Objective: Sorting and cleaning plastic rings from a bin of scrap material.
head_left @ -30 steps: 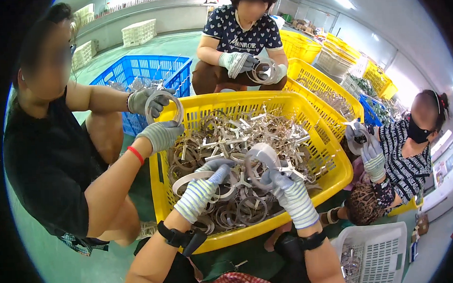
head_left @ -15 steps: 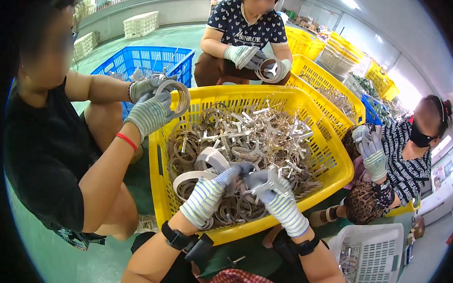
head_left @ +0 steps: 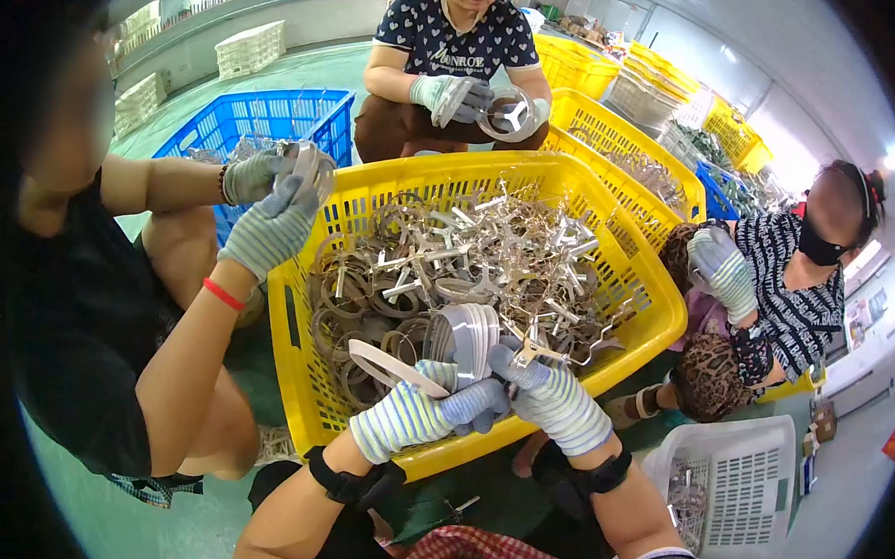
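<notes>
Left hand (head_left: 413,416) and right hand (head_left: 550,399), gloved, both grips clamped on a stack of metal rings (head_left: 466,340) at the near edge of the yellow crate (head_left: 303,383).

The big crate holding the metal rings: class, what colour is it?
Yellow: the crate shows best in the head view, with both gloved hands at its near rim.

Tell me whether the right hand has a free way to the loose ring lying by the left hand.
Probably yes. The right hand is pressed against the left hand at the ring stack; the loose ring lies uncovered just beyond, though the left hand partly crowds the path.
</notes>
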Demonstrator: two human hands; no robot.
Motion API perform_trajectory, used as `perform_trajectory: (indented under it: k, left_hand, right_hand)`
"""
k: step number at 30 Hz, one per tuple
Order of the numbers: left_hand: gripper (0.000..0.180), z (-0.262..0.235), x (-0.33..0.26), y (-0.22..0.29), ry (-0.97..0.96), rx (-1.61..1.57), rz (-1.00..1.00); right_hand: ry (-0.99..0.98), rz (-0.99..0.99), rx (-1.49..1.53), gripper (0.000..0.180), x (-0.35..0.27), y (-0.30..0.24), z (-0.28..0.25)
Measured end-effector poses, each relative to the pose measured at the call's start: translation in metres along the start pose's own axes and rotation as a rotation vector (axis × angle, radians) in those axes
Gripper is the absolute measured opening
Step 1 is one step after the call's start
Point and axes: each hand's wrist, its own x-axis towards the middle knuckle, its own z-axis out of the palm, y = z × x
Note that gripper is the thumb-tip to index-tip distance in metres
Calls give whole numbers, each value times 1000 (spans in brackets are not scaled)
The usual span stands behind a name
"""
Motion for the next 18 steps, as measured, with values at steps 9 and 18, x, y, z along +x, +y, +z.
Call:
perform_trajectory:
  k: [9, 18]
  left_hand:
    - [30, 3, 4, -18, 105, -126, 143]
    - [29, -20, 2, 5, 327, 330, 524]
  right_hand:
    - [-16, -203, -266, 27, 0, -3, -7]
    - [71, -300, 329, 28, 10, -24, -26]
